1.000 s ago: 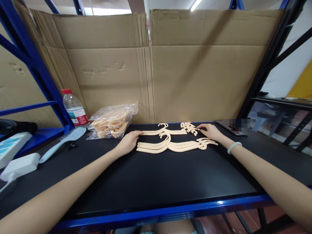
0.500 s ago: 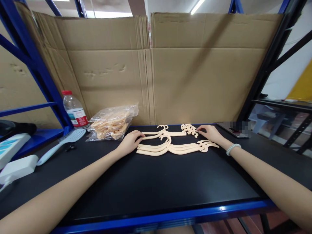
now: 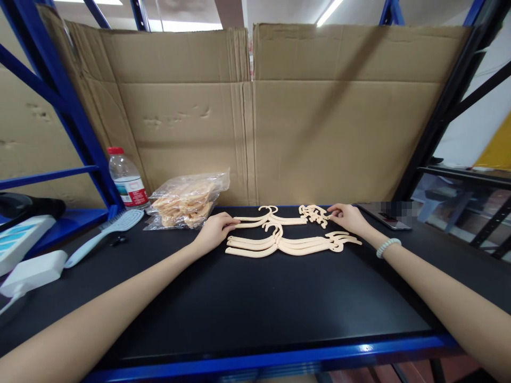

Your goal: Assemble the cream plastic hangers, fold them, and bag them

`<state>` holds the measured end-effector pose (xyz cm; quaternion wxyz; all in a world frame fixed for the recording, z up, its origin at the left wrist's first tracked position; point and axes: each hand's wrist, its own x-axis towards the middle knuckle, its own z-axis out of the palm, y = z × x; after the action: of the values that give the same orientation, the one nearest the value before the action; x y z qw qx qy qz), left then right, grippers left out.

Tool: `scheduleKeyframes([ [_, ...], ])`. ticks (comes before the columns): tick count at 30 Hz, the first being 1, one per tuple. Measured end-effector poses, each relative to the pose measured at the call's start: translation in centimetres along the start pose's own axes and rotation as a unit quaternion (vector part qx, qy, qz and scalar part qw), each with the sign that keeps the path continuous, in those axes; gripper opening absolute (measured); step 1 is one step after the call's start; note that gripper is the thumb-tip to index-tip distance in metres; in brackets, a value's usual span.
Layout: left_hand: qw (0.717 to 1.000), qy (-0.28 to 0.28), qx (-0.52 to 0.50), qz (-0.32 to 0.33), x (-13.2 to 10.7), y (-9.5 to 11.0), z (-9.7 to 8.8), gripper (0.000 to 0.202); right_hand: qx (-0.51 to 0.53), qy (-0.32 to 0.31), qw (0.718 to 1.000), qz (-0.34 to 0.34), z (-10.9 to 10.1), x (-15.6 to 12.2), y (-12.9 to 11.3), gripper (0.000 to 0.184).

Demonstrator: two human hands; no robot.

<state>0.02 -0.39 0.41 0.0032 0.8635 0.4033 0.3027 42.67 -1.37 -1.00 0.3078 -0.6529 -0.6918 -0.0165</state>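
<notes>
My left hand (image 3: pixel 217 230) is closed on the left ends of the upper beige clothes hanger parts (image 3: pixel 289 219), which lie flat with their hooks pointing away from me. In front of these sits a second stack of beige hanger arms (image 3: pixel 251 244), with hooks in the middle. At its right end are several curved beige pieces (image 3: pixel 339 240). My right hand (image 3: pixel 346 217) has its fingertips pinched together at the edge of a heap of small beige pieces (image 3: pixel 315 214). What those fingertips hold, if anything, is too small to make out.
A clear bag of beige parts (image 3: pixel 183 205) lies at the back left, beside a red-capped bottle (image 3: pixel 130 183). Farther left are a pale blue hairbrush (image 3: pixel 104 236) and a white adapter (image 3: pixel 34 274). A phone (image 3: pixel 389 218) lies at the right; cardboard (image 3: pixel 319 133) stands behind.
The view has shifted slightly, so everything sits a little farther right in the picture. Both hands keep nearly the same places beside the hanger parts and the small pieces.
</notes>
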Motion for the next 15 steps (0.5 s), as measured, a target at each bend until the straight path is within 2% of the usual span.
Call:
scheduleKeyframes([
  [5, 0.999, 0.04, 0.005, -0.01, 0.1, 0.3, -0.6, 0.021, -0.02, 0.004, 1.0, -0.01, -0.6, 0.1, 0.0, 0.024],
  [11, 0.996, 0.089, 0.013, -0.029, -0.2, 1.8, -1.4, 0.019, -0.044, 0.028, 0.998, -0.041, -1.7, 0.1, -0.2, 0.03],
  [15, 0.991, 0.124, 0.023, -0.05, -0.5, 2.8, -1.8, 0.02, -0.045, 0.069, 0.996, -0.044, -2.9, 0.0, -0.4, 0.031],
])
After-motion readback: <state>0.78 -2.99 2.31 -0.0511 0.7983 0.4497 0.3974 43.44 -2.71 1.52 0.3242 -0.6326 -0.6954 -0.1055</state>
